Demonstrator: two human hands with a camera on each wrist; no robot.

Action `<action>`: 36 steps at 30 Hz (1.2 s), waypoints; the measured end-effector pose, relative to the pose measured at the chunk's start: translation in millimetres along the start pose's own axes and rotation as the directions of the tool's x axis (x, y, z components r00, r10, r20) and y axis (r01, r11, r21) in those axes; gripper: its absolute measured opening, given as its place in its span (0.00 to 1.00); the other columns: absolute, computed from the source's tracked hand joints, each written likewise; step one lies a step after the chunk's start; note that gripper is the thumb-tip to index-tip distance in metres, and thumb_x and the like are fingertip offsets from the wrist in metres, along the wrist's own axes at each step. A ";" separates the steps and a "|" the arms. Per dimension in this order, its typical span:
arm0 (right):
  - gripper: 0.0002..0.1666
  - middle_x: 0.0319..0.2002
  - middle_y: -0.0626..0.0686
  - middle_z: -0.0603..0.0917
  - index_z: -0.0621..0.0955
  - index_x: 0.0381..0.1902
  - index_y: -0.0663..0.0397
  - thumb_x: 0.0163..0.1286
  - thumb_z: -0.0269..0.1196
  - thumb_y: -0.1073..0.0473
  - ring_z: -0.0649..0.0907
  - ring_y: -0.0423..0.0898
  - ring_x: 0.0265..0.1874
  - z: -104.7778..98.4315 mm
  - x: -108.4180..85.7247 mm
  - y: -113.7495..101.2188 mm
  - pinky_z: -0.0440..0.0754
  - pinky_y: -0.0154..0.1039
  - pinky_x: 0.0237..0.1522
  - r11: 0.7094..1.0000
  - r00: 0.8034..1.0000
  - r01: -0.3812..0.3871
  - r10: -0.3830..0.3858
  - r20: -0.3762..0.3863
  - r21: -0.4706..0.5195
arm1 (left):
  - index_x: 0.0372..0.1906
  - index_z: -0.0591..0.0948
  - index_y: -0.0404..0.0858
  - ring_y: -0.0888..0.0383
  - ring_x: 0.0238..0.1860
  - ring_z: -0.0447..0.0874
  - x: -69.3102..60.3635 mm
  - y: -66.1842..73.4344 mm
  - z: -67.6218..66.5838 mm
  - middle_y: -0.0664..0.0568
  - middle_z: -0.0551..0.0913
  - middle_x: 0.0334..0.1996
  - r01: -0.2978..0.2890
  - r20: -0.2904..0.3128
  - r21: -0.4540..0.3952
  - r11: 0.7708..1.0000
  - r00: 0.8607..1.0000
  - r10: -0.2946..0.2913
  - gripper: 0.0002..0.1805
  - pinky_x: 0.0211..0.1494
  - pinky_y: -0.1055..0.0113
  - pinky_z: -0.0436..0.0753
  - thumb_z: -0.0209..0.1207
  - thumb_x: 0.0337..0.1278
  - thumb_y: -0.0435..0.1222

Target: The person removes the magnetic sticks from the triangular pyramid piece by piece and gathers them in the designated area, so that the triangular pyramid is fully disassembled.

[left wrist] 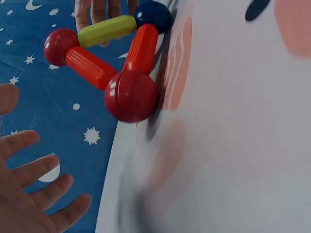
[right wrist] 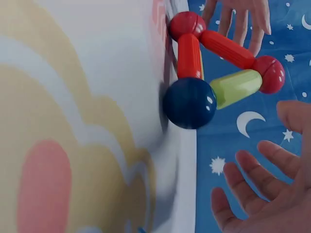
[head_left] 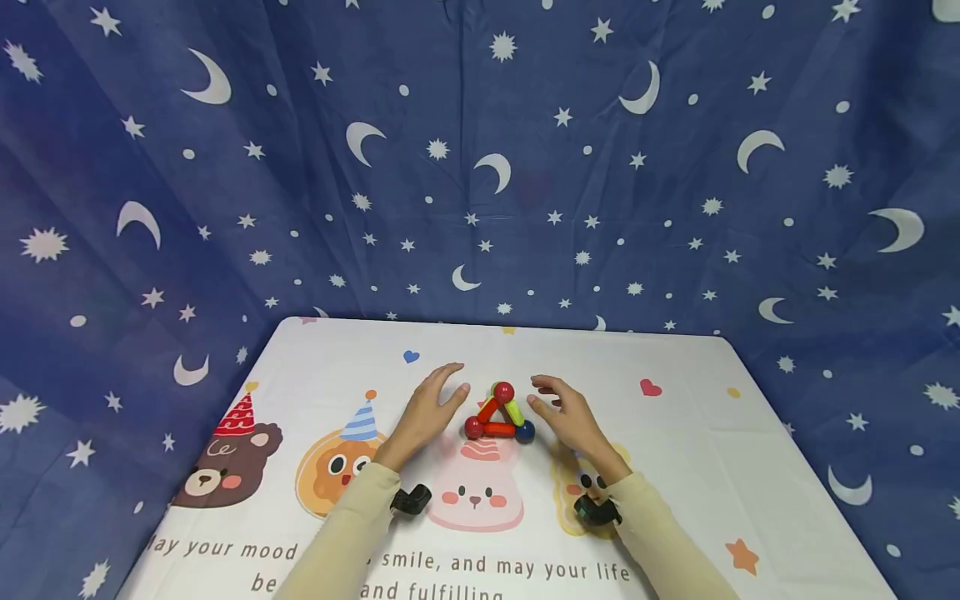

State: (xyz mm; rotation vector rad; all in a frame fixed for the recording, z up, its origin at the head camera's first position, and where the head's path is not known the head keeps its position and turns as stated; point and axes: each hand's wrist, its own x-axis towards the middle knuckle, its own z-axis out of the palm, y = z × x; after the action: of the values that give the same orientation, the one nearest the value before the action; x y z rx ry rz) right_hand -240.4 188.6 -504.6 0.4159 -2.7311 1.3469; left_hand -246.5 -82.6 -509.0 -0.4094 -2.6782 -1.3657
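the ball-and-rod figure (head_left: 498, 429) rests on the white tablecloth (head_left: 675, 450), between the left hand (head_left: 431, 408) and the right hand (head_left: 573, 418), both spread and just apart from it. cartoon animals (head_left: 475, 510) and lettering (head_left: 562, 569) are printed around; the left cream sleeve (head_left: 348, 525) covers some of the lettering. black wrist devices (head_left: 411, 500) jut inward. a blue star-and-moon curtain (head_left: 525, 125) hangs behind.

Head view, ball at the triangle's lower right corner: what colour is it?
The ball is dark blue, showing best in the right wrist view.
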 end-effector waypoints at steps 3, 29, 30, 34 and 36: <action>0.26 0.57 0.53 0.83 0.76 0.62 0.55 0.71 0.61 0.49 0.81 0.53 0.56 3.7 -0.3 0.3 0.78 0.53 0.57 0.999 1.000 -0.031 0.031 -0.004 0.033 | 0.69 0.71 0.44 0.47 0.70 0.70 -0.6 -0.2 3.1 0.48 0.73 0.68 0.014 0.004 -0.069 0.998 1.000 -0.013 0.28 0.70 0.48 0.70 0.53 0.70 0.51; 0.14 0.39 0.45 0.87 0.86 0.46 0.48 0.62 0.70 0.56 0.81 0.42 0.39 21.0 -2.6 -1.8 0.79 0.39 0.43 0.997 0.997 -0.072 0.072 -0.025 0.010 | 0.60 0.79 0.45 0.51 0.55 0.82 4.5 16.9 26.9 0.48 0.83 0.56 -0.016 0.068 -0.336 0.942 0.997 0.041 0.21 0.58 0.54 0.81 0.62 0.64 0.44; 0.14 0.38 0.45 0.87 0.86 0.46 0.48 0.61 0.70 0.56 0.81 0.42 0.38 21.5 -2.4 -2.6 0.79 0.39 0.43 0.997 0.997 -0.075 0.075 -0.023 0.008 | 0.60 0.79 0.45 0.50 0.54 0.82 4.6 18.0 27.2 0.48 0.83 0.55 -0.020 0.076 -0.341 0.940 0.996 0.049 0.21 0.57 0.54 0.81 0.62 0.64 0.44; 0.15 0.36 0.45 0.87 0.86 0.45 0.47 0.60 0.72 0.56 0.80 0.40 0.35 24.2 -1.2 -5.2 0.78 0.36 0.41 0.997 0.997 -0.072 0.072 -0.001 -0.001 | 0.59 0.79 0.48 0.49 0.50 0.83 5.2 22.0 29.3 0.51 0.84 0.53 -0.022 0.108 -0.338 0.941 0.992 0.062 0.20 0.54 0.61 0.82 0.62 0.64 0.44; 0.15 0.35 0.46 0.87 0.86 0.45 0.48 0.59 0.72 0.57 0.80 0.40 0.35 26.0 -0.7 -6.0 0.78 0.35 0.39 0.997 0.997 -0.072 0.072 0.002 -0.002 | 0.59 0.79 0.47 0.48 0.48 0.84 5.5 22.6 30.9 0.50 0.85 0.51 -0.021 0.119 -0.326 0.945 0.991 0.063 0.20 0.53 0.63 0.82 0.63 0.63 0.43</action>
State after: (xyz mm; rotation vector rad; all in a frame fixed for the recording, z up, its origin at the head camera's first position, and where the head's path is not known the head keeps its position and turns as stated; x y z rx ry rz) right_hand -236.6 164.8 -516.1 0.3218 -2.7746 1.3600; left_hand -244.5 -43.9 -508.5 -0.5999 -2.5216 -1.8321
